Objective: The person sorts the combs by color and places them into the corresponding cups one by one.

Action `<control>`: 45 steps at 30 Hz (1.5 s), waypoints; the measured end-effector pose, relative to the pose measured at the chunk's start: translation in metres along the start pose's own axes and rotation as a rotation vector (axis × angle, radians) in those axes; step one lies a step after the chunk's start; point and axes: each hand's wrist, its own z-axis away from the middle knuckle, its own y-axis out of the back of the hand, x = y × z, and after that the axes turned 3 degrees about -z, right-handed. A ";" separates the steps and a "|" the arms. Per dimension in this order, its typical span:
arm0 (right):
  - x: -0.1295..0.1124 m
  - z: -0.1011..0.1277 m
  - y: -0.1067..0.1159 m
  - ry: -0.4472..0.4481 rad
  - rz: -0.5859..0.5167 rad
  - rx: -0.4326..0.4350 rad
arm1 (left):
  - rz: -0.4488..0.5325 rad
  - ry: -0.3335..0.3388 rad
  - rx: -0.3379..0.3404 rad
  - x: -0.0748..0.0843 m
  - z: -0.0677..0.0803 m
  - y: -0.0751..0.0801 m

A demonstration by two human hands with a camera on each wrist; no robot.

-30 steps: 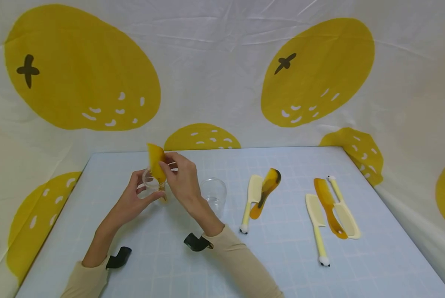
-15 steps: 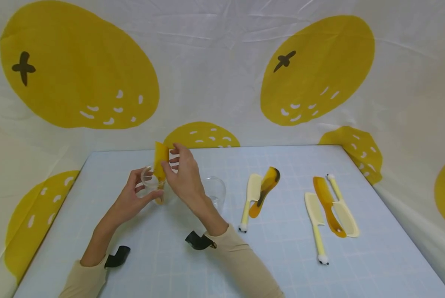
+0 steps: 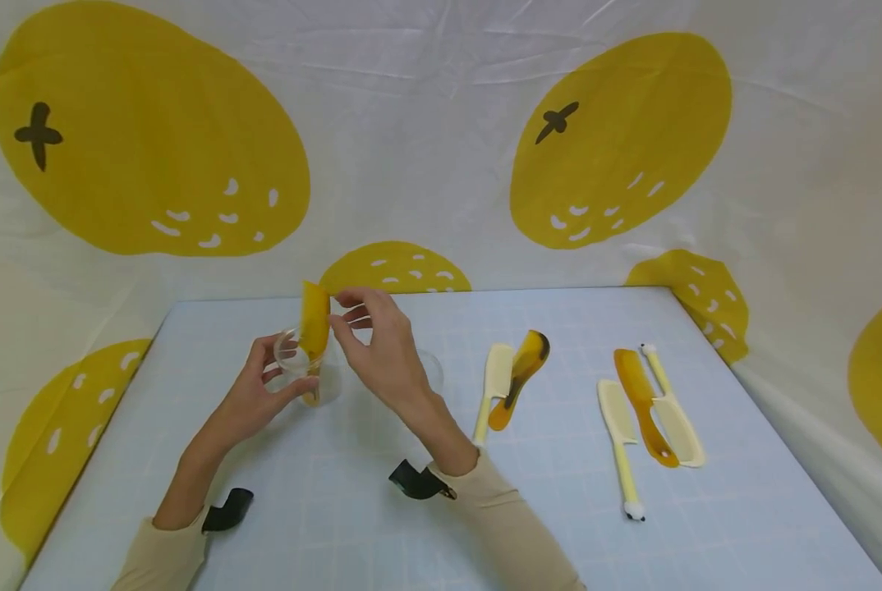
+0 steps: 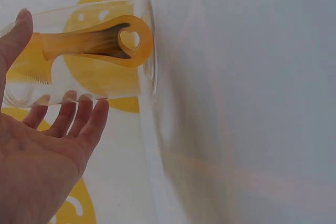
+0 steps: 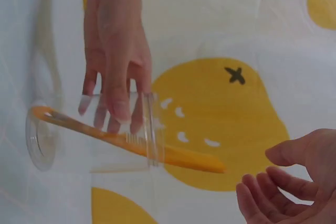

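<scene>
An amber comb (image 3: 314, 327) stands upright, handle down, in a clear plastic cup (image 3: 321, 382) on the light blue table (image 3: 559, 509). My left hand (image 3: 278, 379) grips the cup, thumb on one side and fingers on the other. In the left wrist view the comb's handle (image 4: 100, 45) lies inside the cup (image 4: 105, 85), close to the base. My right hand (image 3: 360, 324) hovers just right of the comb's top with loosely bent fingers, holding nothing. The right wrist view shows that right hand (image 5: 283, 187) apart from the comb (image 5: 131, 142).
A second clear cup (image 3: 432, 371) stands partly hidden behind my right wrist. A cream comb (image 3: 493, 386) and an amber comb (image 3: 521, 373) lie mid-table. Farther right lie two cream combs (image 3: 618, 435) (image 3: 676, 414) with another amber comb (image 3: 639, 402) between them. A printed cloth backdrop (image 3: 441, 164) hangs behind.
The right hand lowered the amber comb into the cup and let go of it; its fingers have drawn back to the right. The left hand kept holding the cup.
</scene>
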 end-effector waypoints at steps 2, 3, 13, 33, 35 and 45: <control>0.001 0.000 0.006 0.017 0.003 0.014 | -0.008 0.009 0.001 0.001 0.000 0.001; 0.001 0.000 0.010 0.021 0.003 0.023 | -0.010 0.012 0.001 0.001 0.000 0.001; 0.013 0.005 0.037 0.017 0.013 0.080 | -0.020 0.048 -0.012 0.003 0.000 0.003; 0.049 0.027 0.091 -0.034 0.132 0.160 | -0.013 0.040 -0.014 0.001 0.001 0.002; 0.053 0.029 0.097 -0.047 0.142 0.165 | -0.013 0.038 -0.012 0.000 0.001 0.001; 0.073 0.041 0.123 -0.161 0.170 0.217 | -0.037 0.038 -0.017 -0.002 0.000 0.000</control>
